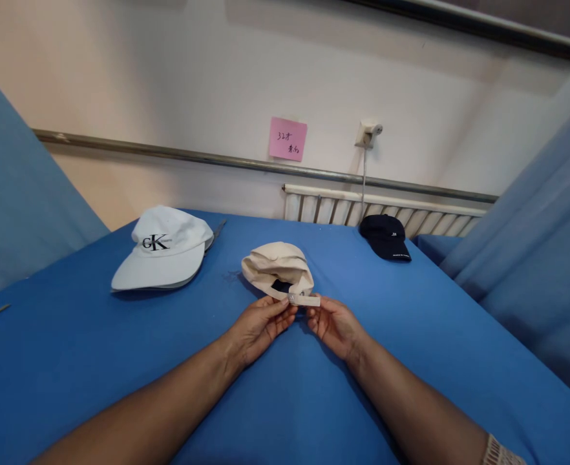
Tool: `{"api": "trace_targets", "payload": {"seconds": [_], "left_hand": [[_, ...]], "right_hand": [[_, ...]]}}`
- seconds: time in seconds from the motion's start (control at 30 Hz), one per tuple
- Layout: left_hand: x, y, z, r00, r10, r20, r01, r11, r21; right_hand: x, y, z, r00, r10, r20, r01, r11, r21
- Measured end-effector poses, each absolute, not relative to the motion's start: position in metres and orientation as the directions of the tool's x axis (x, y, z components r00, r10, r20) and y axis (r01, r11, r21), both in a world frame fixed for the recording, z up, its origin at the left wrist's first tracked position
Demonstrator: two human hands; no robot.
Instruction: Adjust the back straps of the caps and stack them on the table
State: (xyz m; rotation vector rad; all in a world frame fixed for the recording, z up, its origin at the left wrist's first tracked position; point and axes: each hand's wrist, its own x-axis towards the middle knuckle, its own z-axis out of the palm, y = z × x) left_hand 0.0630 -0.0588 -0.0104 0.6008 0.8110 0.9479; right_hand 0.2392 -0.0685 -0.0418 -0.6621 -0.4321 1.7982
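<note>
A beige cap (278,263) lies on the blue table (72,349) with its back opening towards me. My left hand (258,326) pinches the cap's back strap (304,300) at its left end. My right hand (333,323) pinches the same strap from the right side. Both hands rest low on the cloth just in front of the cap, with the fingers closed on the strap.
A white cap with a black logo (163,248) lies to the left. A dark navy cap (386,236) sits at the far right near a radiator (425,216). Blue curtains hang on both sides. A pink note (287,139) is stuck on the wall.
</note>
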Motion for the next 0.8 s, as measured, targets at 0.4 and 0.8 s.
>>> {"api": "trace_targets", "payload": {"seconds": [0.4,0.8], "left_hand": [[0.063,-0.063,-0.008,0.404,0.861,-0.307,-0.059,0.360,0.931],[0.073,-0.074,0.000,0.612,0.543,0.575,0.494,-0.830,0.258]], "right_hand": [[0.242,-0.062,-0.036,-0.054,0.962,-0.268,-0.785,-0.207,-0.584],[0.231,-0.068,-0.038,-0.077,0.943,-0.325,-0.783,-0.259,-0.565]]}}
